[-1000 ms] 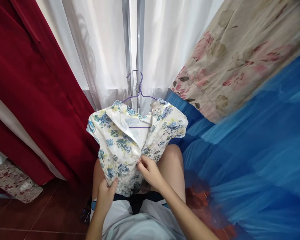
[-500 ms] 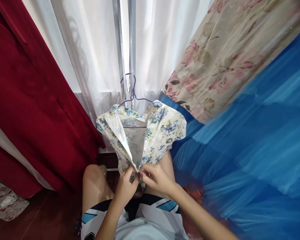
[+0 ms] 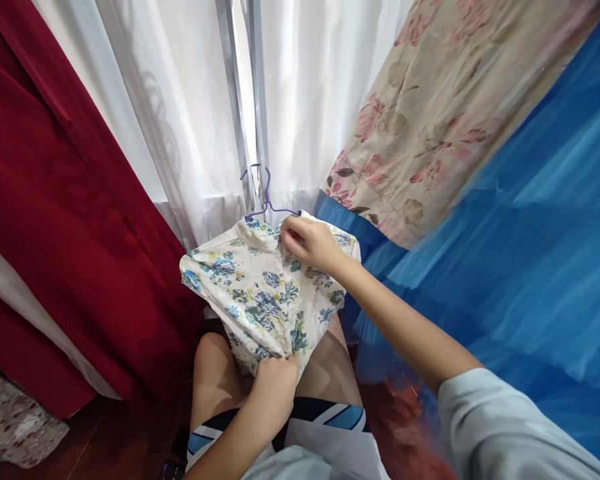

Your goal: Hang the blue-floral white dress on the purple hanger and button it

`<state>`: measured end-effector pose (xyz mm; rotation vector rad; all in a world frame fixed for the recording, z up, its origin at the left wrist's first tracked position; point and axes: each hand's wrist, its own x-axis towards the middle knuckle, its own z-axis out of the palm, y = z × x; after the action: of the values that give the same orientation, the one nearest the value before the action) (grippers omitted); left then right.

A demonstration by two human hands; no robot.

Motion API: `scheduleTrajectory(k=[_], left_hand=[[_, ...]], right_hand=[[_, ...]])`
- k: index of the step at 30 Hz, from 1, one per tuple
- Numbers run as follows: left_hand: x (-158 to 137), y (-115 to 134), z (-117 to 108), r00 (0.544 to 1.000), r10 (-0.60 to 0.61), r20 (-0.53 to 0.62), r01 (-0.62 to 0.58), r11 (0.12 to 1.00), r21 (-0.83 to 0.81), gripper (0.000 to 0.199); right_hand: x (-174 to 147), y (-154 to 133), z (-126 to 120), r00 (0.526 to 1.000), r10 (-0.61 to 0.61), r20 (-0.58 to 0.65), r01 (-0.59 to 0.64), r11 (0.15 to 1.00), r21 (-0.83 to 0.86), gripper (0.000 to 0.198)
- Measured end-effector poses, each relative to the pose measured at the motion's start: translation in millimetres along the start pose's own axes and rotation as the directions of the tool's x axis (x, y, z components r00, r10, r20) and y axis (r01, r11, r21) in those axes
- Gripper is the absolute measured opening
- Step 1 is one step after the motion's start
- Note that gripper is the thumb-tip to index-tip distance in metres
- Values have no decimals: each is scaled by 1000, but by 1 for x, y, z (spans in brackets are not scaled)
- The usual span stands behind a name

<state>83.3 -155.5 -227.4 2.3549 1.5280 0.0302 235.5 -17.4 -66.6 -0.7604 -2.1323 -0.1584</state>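
A small white shirt with blue flowers (image 3: 253,293) hangs on a purple wire hanger (image 3: 268,200), which is hooked at a metal window frame (image 3: 250,113). My left hand (image 3: 275,380) pinches the shirt's lower hem above my knees. My right hand (image 3: 307,241) grips the fabric near the collar, just below the hanger's hook. The shirt's front now lies shut and flat.
A dark red curtain (image 3: 55,220) hangs at the left and sheer white curtains (image 3: 180,120) cover the window. At the right are a floral beige cloth (image 3: 430,113) and blue tulle (image 3: 520,253). Dark red floor tiles (image 3: 95,440) lie below.
The shirt's front was open, then both hands met at its lower front. Now the front is shut, my right hand has risen to the collar and my left stays at the hem.
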Motion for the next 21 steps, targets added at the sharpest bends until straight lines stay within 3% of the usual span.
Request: scheduleTrajectory(k=[2,4,6,7,8,10,12,13,15,17,19,21], left_hand=[[8,-10,-5,998,63,-8,-63,998,10,30],[12,-23,-18,988,153,-20,-155,984,-84,16],[15,-34,-41,971,210,-114,-234,933,-273,18],[16,-36,-55,957,198,-213,-264,896,-356,19],[19,-37,-72,924,160,-347,-304,857,-415,19],[26,-35,-106,776,41,-630,-402,802,-443,25],[37,-29,-137,611,5,-792,-479,798,-365,34],[43,-26,-150,564,36,-825,-498,812,-305,32],[54,-21,-168,533,141,-834,-491,855,-169,24],[63,-16,-174,503,205,-840,-460,886,-59,24],[69,-15,-175,440,173,-881,-432,901,-39,25],[73,-20,-176,364,53,-930,-433,893,-119,24]], right_hand=[[4,-4,1,995,69,-70,-66,997,32,12],[0,-9,2,979,166,-118,-151,981,121,11],[-7,-15,4,940,311,-140,-259,917,303,12],[-11,-17,6,906,401,-134,-312,849,427,13],[-14,-19,9,864,490,-112,-353,750,559,13],[-18,-24,18,771,635,-42,-368,499,784,13],[-20,-29,29,706,708,20,-321,295,900,12],[-21,-31,34,692,721,35,-296,239,925,12],[-23,-34,44,694,719,27,-267,222,938,14],[-25,-34,52,721,693,-2,-256,268,929,16],[-30,-29,60,747,664,-12,-245,292,924,19],[-38,-23,68,756,654,8,-246,273,930,21]])
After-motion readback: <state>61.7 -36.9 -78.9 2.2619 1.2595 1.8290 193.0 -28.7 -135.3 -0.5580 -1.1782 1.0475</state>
